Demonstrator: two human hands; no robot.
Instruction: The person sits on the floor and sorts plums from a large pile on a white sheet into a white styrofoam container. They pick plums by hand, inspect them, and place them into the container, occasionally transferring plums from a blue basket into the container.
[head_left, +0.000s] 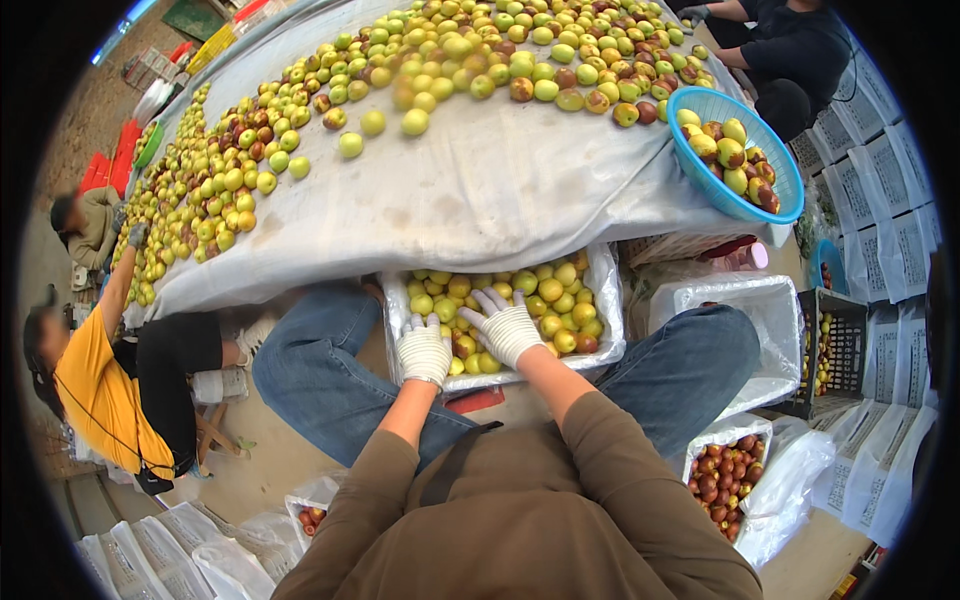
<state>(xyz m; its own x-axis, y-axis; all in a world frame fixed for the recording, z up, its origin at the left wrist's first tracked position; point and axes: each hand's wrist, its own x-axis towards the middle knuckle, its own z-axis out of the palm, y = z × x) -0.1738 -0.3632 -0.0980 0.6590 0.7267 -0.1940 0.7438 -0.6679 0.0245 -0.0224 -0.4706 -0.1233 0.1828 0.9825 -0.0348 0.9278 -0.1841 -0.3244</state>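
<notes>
A plastic-lined box (611, 319) sits between my knees, filled with yellow-green jujubes (555, 292), a few of them marked with brown. My left hand (424, 351), in a pale glove with ribbed bands, lies on the fruit at the box's near left side. Further right, my right hand (504, 324) rests palm down on the jujubes in the middle, its gloved fingers spread. Neither hand shows a fruit lifted in it, though the undersides of both are hidden. The cloth-covered table's (450, 195) draped edge hangs just over the box's far side.
Many loose jujubes (352, 82) lie across the table. A blue plastic basket (787, 202) of browner fruit stands at its right corner. At my right are a lined box (780, 330), a black crate (836, 352) and a box of red-brown jujubes (724, 480). Co-workers (112, 375) sit at both sides.
</notes>
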